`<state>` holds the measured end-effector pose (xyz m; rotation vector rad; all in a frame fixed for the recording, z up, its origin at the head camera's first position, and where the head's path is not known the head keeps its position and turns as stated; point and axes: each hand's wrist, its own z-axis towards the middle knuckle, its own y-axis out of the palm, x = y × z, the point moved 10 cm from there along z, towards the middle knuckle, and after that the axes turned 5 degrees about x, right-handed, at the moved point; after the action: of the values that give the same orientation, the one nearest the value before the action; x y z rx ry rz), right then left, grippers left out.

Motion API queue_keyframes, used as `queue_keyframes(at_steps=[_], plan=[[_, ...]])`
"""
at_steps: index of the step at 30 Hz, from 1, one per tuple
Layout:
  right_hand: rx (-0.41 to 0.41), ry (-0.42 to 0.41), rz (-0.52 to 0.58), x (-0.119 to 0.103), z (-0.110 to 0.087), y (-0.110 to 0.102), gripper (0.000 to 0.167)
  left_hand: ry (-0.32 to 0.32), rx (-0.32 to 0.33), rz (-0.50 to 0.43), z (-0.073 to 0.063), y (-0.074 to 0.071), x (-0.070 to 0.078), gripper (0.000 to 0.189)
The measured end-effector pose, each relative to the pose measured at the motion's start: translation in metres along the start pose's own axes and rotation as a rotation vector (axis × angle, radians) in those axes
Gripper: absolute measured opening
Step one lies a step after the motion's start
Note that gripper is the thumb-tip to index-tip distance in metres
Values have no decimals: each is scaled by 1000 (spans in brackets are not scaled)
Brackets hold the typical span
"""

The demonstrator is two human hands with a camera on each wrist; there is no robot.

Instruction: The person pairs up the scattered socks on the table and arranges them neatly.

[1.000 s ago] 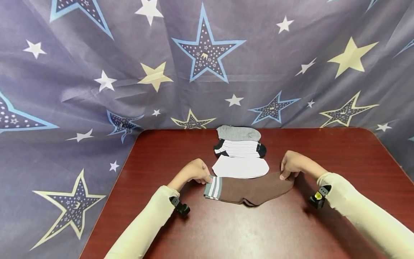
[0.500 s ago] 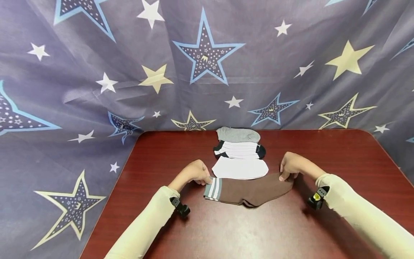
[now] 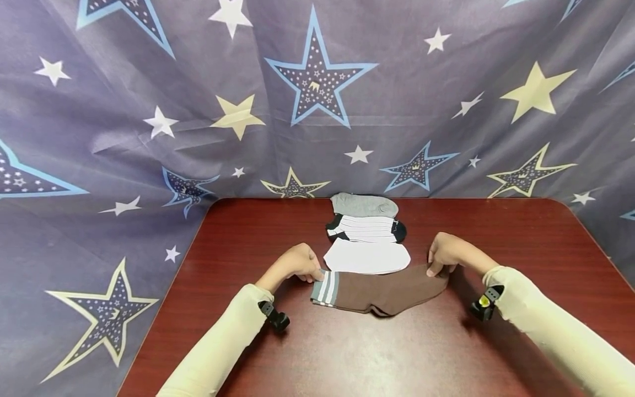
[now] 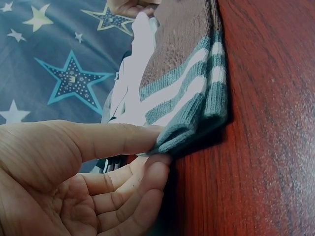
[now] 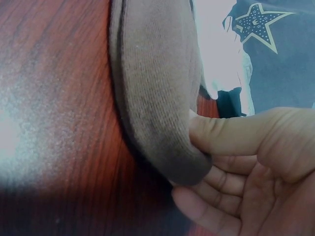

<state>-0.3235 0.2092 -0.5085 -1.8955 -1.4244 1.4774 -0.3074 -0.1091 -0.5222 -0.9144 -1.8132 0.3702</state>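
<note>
A brown sock (image 3: 382, 289) lies lengthwise across the table, its teal cuff with white stripes toward the left; two layers show at the cuff in the left wrist view. My left hand (image 3: 299, 262) pinches the far corner of that cuff (image 4: 187, 93) between thumb and fingers. At the other end my right hand (image 3: 446, 253) pinches the toe (image 5: 182, 162), thumb on top and fingers beneath. Directly behind the brown sock lies a white sock (image 3: 367, 257). Beyond it are a white sock with black heel and toe (image 3: 367, 228) and a grey sock (image 3: 364, 205) at the far edge.
The dark red wooden table (image 3: 347, 353) has its far edge against a hanging grey-blue cloth (image 3: 198, 71) printed with stars. Both forearms wear cream sleeves (image 3: 220, 336), each with a small black camera (image 3: 274, 316) strapped at the wrist.
The head view shifts slightly. Both hands keep their pinch on the brown sock, and the socks lie as before.
</note>
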Motion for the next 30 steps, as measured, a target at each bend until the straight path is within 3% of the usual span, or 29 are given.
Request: queue_keyframes(at_steps=[7, 21, 30], plan=[[-2, 4, 1, -2, -2, 1, 18, -3, 0, 8, 0, 0, -2, 17], [-48, -30, 7, -5, -6, -2, 14, 62, -10, 52, -6, -6, 8, 14], [-44, -45, 123, -7, -8, -19, 18, 79, -49, 54, -9, -18, 17, 18]])
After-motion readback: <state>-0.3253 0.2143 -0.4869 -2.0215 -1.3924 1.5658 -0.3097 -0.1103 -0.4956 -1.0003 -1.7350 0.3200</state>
